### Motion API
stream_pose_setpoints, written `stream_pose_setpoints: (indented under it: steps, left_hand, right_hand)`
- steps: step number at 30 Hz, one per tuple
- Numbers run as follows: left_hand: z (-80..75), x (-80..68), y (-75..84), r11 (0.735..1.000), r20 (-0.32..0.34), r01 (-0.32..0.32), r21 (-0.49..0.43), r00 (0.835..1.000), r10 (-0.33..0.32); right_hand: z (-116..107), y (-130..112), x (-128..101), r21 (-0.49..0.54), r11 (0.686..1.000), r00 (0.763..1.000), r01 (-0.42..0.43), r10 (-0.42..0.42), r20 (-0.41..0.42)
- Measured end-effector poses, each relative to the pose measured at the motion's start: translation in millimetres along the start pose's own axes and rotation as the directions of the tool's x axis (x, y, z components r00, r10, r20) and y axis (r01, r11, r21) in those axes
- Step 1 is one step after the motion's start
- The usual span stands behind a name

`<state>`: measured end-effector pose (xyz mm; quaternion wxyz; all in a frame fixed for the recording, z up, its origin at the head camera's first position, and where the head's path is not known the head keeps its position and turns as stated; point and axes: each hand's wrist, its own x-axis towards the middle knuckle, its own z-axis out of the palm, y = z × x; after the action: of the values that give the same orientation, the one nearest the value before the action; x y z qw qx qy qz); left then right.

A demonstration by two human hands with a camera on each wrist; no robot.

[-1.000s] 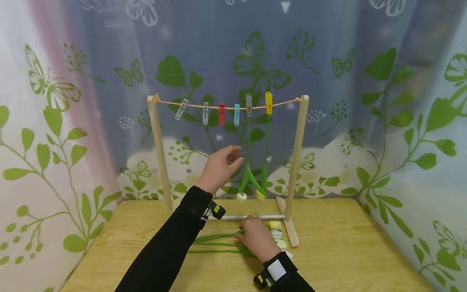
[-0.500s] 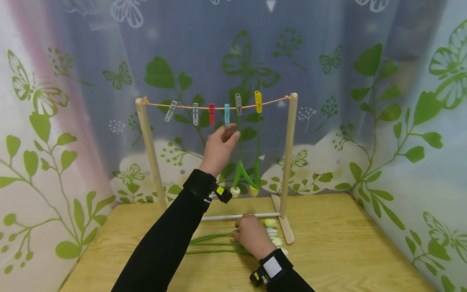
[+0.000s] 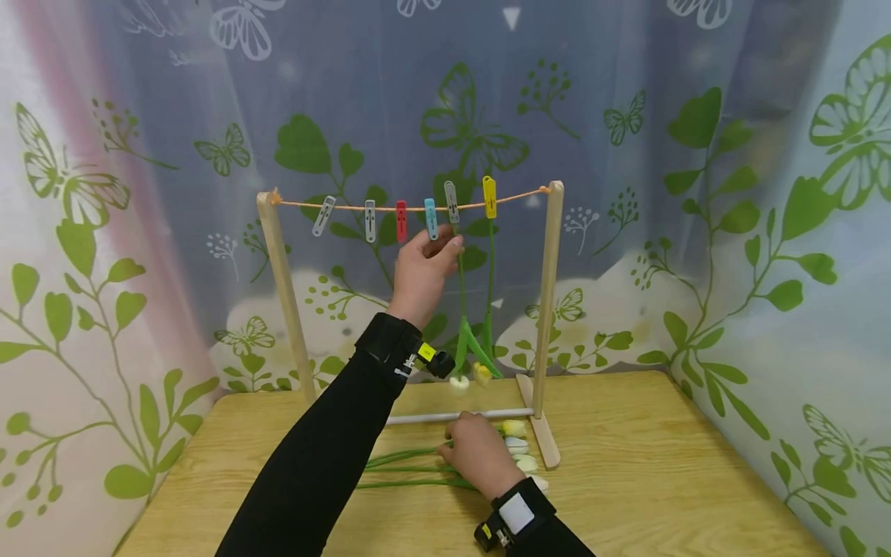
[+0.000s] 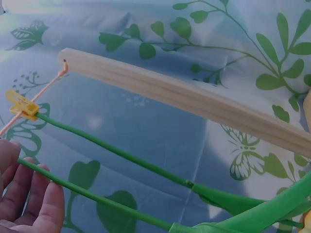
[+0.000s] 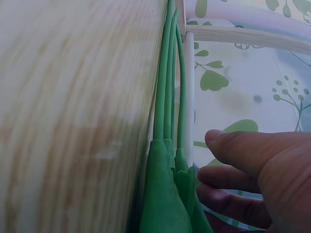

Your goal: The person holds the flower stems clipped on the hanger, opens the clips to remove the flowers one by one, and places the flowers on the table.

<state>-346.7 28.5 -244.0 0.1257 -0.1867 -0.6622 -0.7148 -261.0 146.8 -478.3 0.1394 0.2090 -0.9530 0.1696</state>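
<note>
- The left hand has risen from the level of the hanging flower heads, where it was a second ago, to just below the cord; its fingertips now sit at the blue clip, beside the grey clip.
- Its grip looks loose: the fingers are only lightly bent in the left wrist view, and whether they already pinch the blue clip cannot be told.
- The right hand has barely shifted and stays low on the desk, resting on the green stems that lie near the rack's white rod; its fingers curl over the stems, but a firm hold on one cannot be made out.
- Two tulips already hang head-down, one from the grey clip and one from the yellow clip; the hanging tulip stems run just past the left fingers.
- The remaining tulip heads lie on the desk by the rack's right foot.
- Judging by this, the blue clip is the next free peg in line, and a stem from the desk is being readied for it.
</note>
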Motion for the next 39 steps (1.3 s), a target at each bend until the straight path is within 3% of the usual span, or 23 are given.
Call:
stream_pose_setpoints:
  steps: [10,29,39]
  left_hand:
    - [0.9,1.5,5.9,1.000,-0.022,0.004,-0.017,1.000,-0.005]
    - [-5.0,-2.1,-4.2,1.000,-0.004,0.012,0.004,1.000,-0.012]
    - [-5.8,-4.8,-8.4,1.000,0.002,0.019,-0.002,1.000,-0.019]
  right_hand:
    - [3,-1,1,-0.005,1.000,1.000,0.007,-0.007,0.006]
    - [-2,-3,-1,-0.020,1.000,1.000,0.011,-0.011,-0.004]
    - [-15,-4,-1,0.020,1.000,1.000,-0.004,0.004,-0.022]
